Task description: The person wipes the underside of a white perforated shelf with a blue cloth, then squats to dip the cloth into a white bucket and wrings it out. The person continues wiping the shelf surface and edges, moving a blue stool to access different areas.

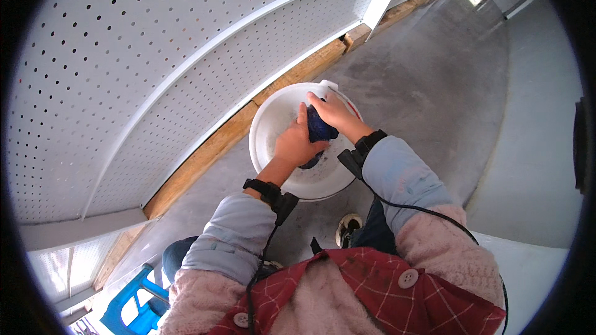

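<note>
A dark blue cloth (318, 125) is bunched between my two hands, over a round white plastic basin (270, 123). My left hand (298, 142) grips its lower left part, with the thumb and fingers around it. My right hand (333, 110) holds its upper right part. A bit of the cloth hangs below my left hand, towards the basin's bottom. Dark specks and what looks like shallow water show inside the basin. Whether the cloth touches the bottom is hard to tell.
White perforated metal shelving (186, 56) rises on the left, resting on timber beams (205, 158). Grey concrete floor (419, 79) runs up to the right, beside a pale panel (535, 125). A blue plastic stool (135, 300) stands at lower left. A black cable (419, 208) trails along my right arm.
</note>
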Demonstrator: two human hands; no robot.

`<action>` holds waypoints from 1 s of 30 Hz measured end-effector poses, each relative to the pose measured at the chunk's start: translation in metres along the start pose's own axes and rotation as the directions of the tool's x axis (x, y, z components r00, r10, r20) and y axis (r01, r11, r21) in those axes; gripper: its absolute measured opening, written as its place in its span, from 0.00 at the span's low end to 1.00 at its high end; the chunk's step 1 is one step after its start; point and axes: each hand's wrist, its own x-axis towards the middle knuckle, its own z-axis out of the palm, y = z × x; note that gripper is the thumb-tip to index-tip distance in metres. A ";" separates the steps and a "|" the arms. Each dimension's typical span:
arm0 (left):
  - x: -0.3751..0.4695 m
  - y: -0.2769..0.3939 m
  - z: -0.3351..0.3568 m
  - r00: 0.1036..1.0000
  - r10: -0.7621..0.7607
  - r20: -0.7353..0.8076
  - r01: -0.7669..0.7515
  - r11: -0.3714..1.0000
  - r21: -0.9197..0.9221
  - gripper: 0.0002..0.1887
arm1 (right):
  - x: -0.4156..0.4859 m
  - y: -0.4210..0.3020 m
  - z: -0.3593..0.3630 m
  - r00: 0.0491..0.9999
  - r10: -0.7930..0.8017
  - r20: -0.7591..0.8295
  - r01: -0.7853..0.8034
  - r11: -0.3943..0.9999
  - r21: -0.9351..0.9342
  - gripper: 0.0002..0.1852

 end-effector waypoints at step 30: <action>0.017 -0.033 -0.004 0.964 -0.057 0.258 0.256 0.449 -0.856 0.48 | -0.011 -0.006 -0.007 0.864 -0.120 0.490 -0.325 0.610 0.723 0.27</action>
